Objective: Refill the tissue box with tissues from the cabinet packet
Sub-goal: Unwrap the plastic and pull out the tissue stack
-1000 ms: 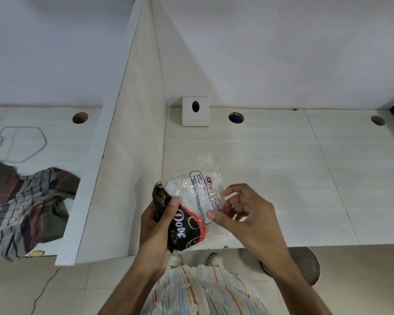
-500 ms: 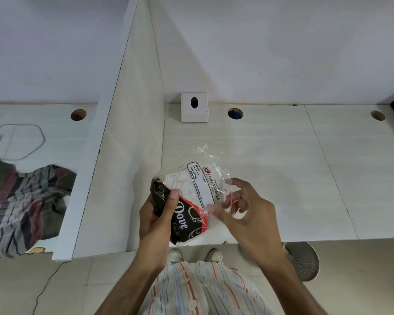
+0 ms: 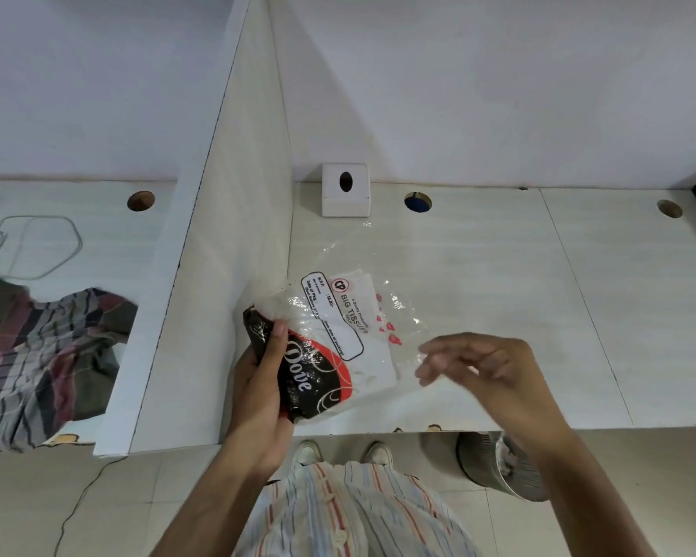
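Note:
My left hand grips the black-and-red end of a clear plastic tissue packet printed "Dove" and "BIG TISSUES", with white tissues inside. The packet hovers low over the white desk, its open clear end pointing right. My right hand sits at that clear end, fingers loosely curled and blurred, touching the plastic edge or just off it. A small white tissue box with an oval slot stands at the back of the desk against the wall, well beyond the packet.
A white divider panel rises left of the packet. Beyond it lie a striped cloth and a thin wire loop. Round cable holes dot the desk's back. A metal bin stands on the floor under the desk edge.
The packet has been turned flatter and spread out toward the right. My right hand has slid from the label to the packet's clear right end.

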